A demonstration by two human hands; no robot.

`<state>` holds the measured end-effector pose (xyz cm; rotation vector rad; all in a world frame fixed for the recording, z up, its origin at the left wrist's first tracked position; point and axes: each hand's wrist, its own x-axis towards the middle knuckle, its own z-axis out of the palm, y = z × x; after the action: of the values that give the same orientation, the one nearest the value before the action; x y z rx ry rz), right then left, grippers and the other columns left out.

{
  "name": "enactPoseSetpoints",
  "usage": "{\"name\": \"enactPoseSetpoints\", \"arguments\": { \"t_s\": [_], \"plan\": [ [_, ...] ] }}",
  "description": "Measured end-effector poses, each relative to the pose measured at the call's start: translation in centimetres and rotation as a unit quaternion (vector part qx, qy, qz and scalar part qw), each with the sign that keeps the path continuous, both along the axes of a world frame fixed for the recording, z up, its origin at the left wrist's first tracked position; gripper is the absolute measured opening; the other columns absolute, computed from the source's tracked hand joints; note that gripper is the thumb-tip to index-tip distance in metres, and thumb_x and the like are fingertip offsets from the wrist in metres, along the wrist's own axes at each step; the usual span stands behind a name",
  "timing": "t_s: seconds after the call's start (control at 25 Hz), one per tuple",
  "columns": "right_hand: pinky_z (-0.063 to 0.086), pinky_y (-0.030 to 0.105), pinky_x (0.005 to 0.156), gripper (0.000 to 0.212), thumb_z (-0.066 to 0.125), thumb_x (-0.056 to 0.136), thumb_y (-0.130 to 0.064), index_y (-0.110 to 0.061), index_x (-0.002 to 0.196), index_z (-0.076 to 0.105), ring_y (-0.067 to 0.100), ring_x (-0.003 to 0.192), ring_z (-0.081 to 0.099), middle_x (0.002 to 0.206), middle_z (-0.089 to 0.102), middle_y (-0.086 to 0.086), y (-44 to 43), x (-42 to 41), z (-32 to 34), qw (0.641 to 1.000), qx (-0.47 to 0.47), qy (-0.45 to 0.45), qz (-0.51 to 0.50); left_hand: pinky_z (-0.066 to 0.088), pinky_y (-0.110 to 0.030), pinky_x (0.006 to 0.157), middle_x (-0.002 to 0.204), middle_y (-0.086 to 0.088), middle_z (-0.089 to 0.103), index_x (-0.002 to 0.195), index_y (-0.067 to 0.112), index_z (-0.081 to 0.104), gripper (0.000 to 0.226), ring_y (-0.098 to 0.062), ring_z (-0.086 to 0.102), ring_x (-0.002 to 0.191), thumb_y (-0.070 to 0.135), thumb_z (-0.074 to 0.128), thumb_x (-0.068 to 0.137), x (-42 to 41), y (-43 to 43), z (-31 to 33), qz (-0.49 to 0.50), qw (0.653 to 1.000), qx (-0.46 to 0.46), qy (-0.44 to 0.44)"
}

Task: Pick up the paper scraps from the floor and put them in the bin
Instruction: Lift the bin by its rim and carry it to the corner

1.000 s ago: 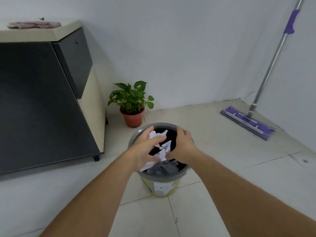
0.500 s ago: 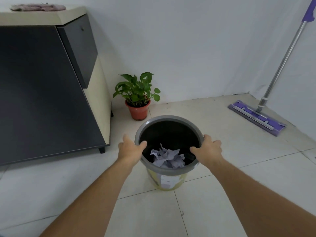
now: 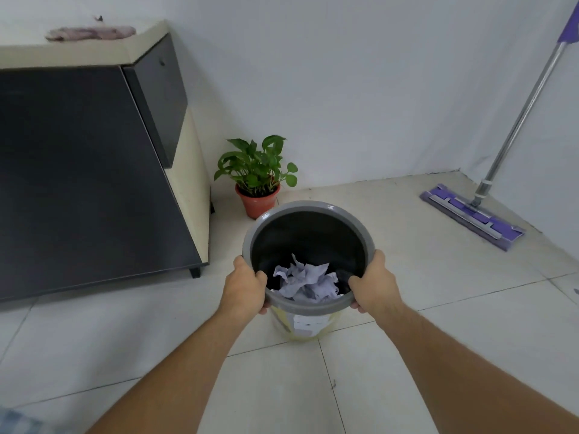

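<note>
A round bin point(image 3: 308, 208) with a grey rim, black liner and yellowish body stands on the tiled floor in the middle of the head view. Crumpled white paper scraps point(image 3: 305, 281) lie inside it at the bottom. My left hand point(image 3: 244, 286) grips the rim on its left side, thumb inside. My right hand point(image 3: 374, 285) grips the rim on the right side in the same way. No scraps are visible on the floor around the bin.
A potted green plant point(image 3: 258, 180) stands just behind the bin by the wall. A dark cabinet point(image 3: 94, 170) with a cloth point(image 3: 91, 32) on top fills the left. A purple flat mop point(image 3: 473, 211) leans in the right corner.
One second ago both hands held paper scraps over the bin; the scraps dropped in. The hands then moved apart to the rim and now grip it on both sides.
</note>
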<state>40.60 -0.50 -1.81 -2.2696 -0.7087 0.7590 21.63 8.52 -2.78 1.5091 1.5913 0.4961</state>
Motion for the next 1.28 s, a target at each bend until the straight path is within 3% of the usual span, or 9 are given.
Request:
{"name": "enactPoseSetpoints", "arguments": {
  "t_s": [0.2,0.44,0.64,0.8,1.08,1.28],
  "plan": [
    [0.063,0.045,0.067,0.044,0.055,0.092,-0.012,-0.022,0.129,0.032,0.032,0.078,0.070,0.101,0.063,0.015,-0.3,-0.7,13.0,0.999,0.018,-0.038,0.025,0.046,-0.021,0.036,0.092,-0.016,0.064,0.114,0.014,0.040,0.017,-0.022,0.065,0.053,0.017,0.045,0.098,-1.6,-1.1,13.2,0.012,1.000,0.012,-0.016],
    [0.050,0.026,0.041,0.037,0.054,0.090,-0.012,-0.018,0.122,0.037,0.031,0.072,0.070,0.097,0.065,0.017,0.4,-1.5,38.9,0.994,0.082,-0.041,0.056,0.055,-0.033,0.044,0.090,-0.019,0.066,0.112,0.012,0.043,0.017,-0.027,0.065,0.053,0.016,0.043,0.096,-3.9,-0.8,39.0,0.018,0.997,0.056,-0.055],
    [0.046,0.022,0.037,0.042,0.054,0.089,-0.009,-0.016,0.127,0.038,0.031,0.072,0.070,0.102,0.065,0.018,1.4,-2.5,61.1,0.985,0.149,-0.052,0.074,0.050,-0.026,0.040,0.086,-0.020,0.067,0.113,0.011,0.045,0.017,-0.021,0.064,0.047,0.016,0.045,0.097,-5.2,0.3,61.0,0.029,0.990,0.122,-0.066],
    [0.051,0.027,0.045,0.042,0.055,0.091,-0.009,-0.016,0.128,0.038,0.028,0.066,0.069,0.103,0.063,0.017,1.0,-3.3,76.5,0.976,0.193,-0.061,0.073,0.049,-0.019,0.037,0.085,-0.013,0.065,0.113,0.015,0.045,0.016,-0.017,0.066,0.049,0.019,0.049,0.098,-5.6,0.3,76.8,0.037,0.983,0.172,-0.059],
    [0.048,0.027,0.043,0.041,0.050,0.086,-0.003,-0.008,0.126,0.043,0.024,0.054,0.062,0.097,0.068,0.024,-2.7,-3.0,93.7,0.972,0.219,-0.030,0.080,0.050,-0.020,0.037,0.077,-0.013,0.068,0.103,0.014,0.053,0.008,-0.015,0.065,0.044,0.018,0.051,0.096,-6.0,-3.4,94.8,0.033,0.977,0.194,-0.082],
    [0.047,0.027,0.044,0.039,0.050,0.088,-0.004,-0.006,0.126,0.045,0.026,0.057,0.062,0.097,0.068,0.024,-5.0,-2.9,100.7,0.966,0.237,-0.055,0.083,0.052,-0.023,0.040,0.074,-0.016,0.067,0.102,0.007,0.055,0.011,-0.019,0.062,0.045,0.013,0.048,0.095,-5.8,-5.7,101.3,0.032,0.974,0.196,-0.108]
  ]
}}
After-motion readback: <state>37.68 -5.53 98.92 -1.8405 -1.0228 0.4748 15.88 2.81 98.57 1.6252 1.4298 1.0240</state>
